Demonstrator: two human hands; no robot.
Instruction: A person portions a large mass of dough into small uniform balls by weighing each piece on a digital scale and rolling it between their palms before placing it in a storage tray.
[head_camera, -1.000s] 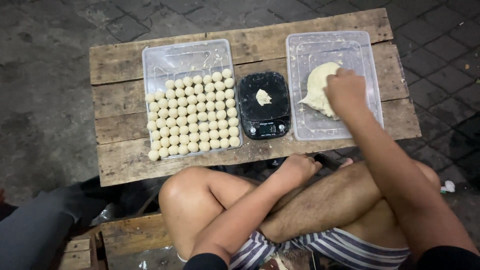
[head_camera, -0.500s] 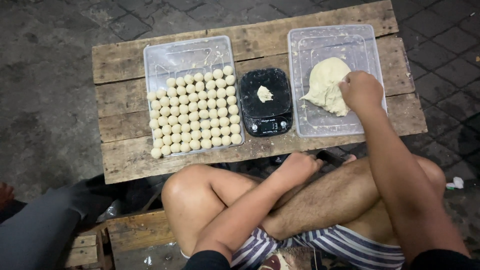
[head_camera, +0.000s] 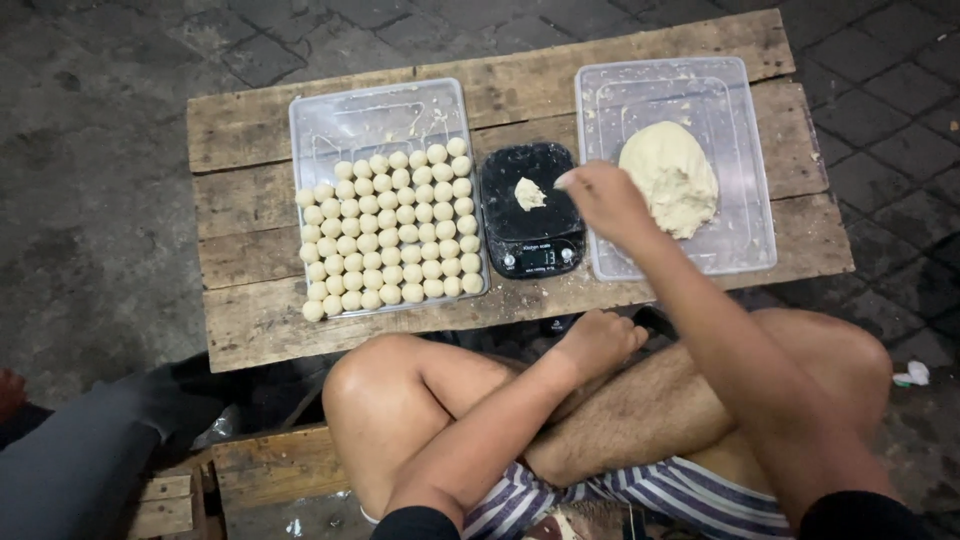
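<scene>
A wooden table (head_camera: 250, 330) carries two clear plastic tubs: the left tub (head_camera: 370, 110) packed with rows of dough balls (head_camera: 390, 230), the right tub (head_camera: 740, 250) holding a dough mass (head_camera: 670, 175). Between them sits a black scale (head_camera: 530, 240) bearing a small dough piece (head_camera: 528, 192). The right hand (head_camera: 605, 200) hovers beside it, fingertips pinched together. The left hand (head_camera: 600, 340) rests curled on the leg.

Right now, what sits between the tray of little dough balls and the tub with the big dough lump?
In the head view, a black kitchen scale sits between the tray and tub, carrying a small dough piece.
</scene>
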